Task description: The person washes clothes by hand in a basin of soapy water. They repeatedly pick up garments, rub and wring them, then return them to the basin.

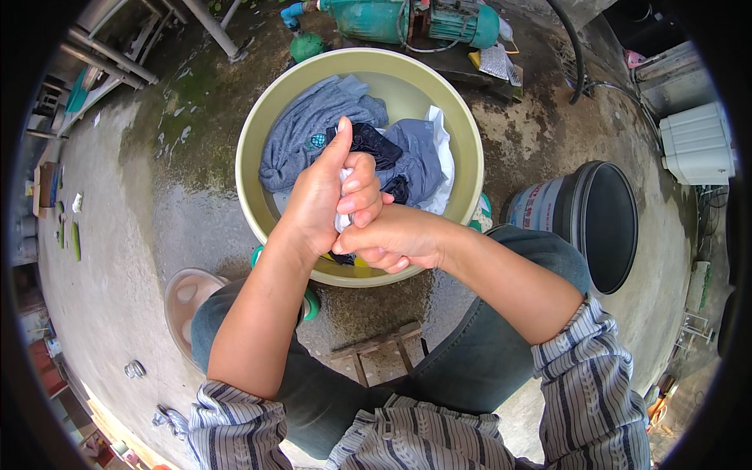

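Note:
Over the near part of a pale yellow-green plastic basin (pixel 242 170), my left hand (pixel 320 200) is closed around a wad of white cloth (pixel 342 221), thumb pointing up. My right hand (pixel 396 238) grips the same cloth just below, its fist pressed against the left. Most of the cloth is hidden inside my fingers. Beneath, the basin holds shallow water, a heathered blue-grey garment (pixel 311 117) on the left and a black cloth (pixel 376 147) in the middle. A smooth grey garment (pixel 417 150) lies to the right, on a white cloth (pixel 445 155).
Beyond the basin stands a green electric water pump (pixel 370 23). A black bucket (pixel 608 229) is by my right knee, a pale pink basin (pixel 176 294) by my left. Metal legs (pixel 214 29) stand far left; the concrete floor (pixel 205 217) is wet.

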The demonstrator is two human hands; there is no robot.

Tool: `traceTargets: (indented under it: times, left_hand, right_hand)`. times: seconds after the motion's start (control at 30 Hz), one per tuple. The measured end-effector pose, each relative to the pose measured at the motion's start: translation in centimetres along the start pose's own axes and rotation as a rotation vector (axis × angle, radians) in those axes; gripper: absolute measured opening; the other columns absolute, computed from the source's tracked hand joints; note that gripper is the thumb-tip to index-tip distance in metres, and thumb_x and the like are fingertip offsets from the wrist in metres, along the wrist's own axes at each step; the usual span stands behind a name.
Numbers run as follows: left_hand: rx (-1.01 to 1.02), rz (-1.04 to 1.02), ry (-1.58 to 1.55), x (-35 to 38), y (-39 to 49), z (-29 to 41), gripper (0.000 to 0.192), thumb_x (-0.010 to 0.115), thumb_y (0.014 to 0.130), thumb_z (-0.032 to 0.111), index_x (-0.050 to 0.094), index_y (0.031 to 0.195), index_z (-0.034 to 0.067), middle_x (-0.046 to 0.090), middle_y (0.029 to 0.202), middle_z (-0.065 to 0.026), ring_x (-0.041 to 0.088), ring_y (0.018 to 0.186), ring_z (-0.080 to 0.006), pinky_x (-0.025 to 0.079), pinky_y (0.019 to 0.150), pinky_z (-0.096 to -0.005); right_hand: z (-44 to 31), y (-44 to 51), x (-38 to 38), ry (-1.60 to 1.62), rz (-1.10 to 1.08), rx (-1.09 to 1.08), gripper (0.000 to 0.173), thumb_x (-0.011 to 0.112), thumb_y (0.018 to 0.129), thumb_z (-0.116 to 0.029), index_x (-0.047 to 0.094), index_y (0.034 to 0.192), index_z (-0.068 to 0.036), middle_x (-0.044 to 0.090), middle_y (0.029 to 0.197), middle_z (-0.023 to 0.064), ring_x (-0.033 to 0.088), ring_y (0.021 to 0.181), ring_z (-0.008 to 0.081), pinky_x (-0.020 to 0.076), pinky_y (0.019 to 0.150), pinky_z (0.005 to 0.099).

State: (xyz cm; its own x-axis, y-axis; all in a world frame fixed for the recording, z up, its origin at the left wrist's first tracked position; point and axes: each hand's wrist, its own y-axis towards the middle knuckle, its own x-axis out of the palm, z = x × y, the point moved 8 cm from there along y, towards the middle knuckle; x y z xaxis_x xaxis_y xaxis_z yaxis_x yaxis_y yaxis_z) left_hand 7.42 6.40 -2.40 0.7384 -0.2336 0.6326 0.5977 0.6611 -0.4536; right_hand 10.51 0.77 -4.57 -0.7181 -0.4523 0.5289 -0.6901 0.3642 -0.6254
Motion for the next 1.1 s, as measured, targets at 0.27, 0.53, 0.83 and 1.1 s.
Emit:
traceTargets:
  times: [0.27, 0.53, 0.83, 1.1]
  left_hand:
    - [0.02, 0.087, 0.095, -0.4, -0.1, 0.2, 0.059, 0.026, 0.095, 0.057, 0.029, 0.054, 0.016, 0.027, 0.044, 0.003, 0.03, 0.038, -0.0129, 0.042, 0.076, -0.0309]
    - [0.049, 0.183, 0.163, -0.8, -0.2, 0.3, 0.056, 0.024, 0.097, 0.053, 0.031, 0.057, 0.015, 0.028, 0.044, 0.0019, 0.029, 0.038, -0.0137, 0.043, 0.073, -0.0318]
    - [0.054, 0.232, 0.178, -1.1, -0.4, 0.2, 0.056, 0.022, 0.098, 0.051, 0.031, 0.057, 0.014, 0.027, 0.045, 0.0016, 0.029, 0.038, -0.0136, 0.044, 0.071, -0.0319]
    - [0.072, 0.277, 0.197, -1.4, -0.4, 0.3, 0.057, 0.023, 0.098, 0.051, 0.031, 0.057, 0.013, 0.028, 0.046, 0.0008, 0.03, 0.038, -0.0138, 0.044, 0.068, -0.0318]
  right_hand:
    - [-0.5, -0.1, 0.0, -0.109, 0.061, -0.035, 0.022, 0.055, 0.075, -0.016, 0.038, 0.061, -0.016, 0.031, 0.052, -0.0071, 0.022, 0.039, 0.0036, 0.014, 0.035, 0.0219]
    - [-1.0, 0.1, -0.3, -0.201, 0.176, -0.143, 0.025, 0.055, 0.075, -0.015, 0.037, 0.059, -0.014, 0.032, 0.05, -0.0058, 0.023, 0.037, 0.004, 0.0133, 0.034, 0.0227]
    - [-1.1, 0.4, -0.5, -0.23, 0.198, -0.171, 0.017, 0.055, 0.072, -0.016, 0.04, 0.065, -0.012, 0.036, 0.052, -0.0026, 0.027, 0.036, 0.0072, 0.0159, 0.032, 0.025]
    - [-1.9, 0.5, -0.8, -0.381, 0.279, -0.356, 0.017, 0.055, 0.073, -0.016, 0.043, 0.068, -0.005, 0.041, 0.054, 0.0017, 0.044, 0.048, 0.0153, 0.0363, 0.044, 0.0307]
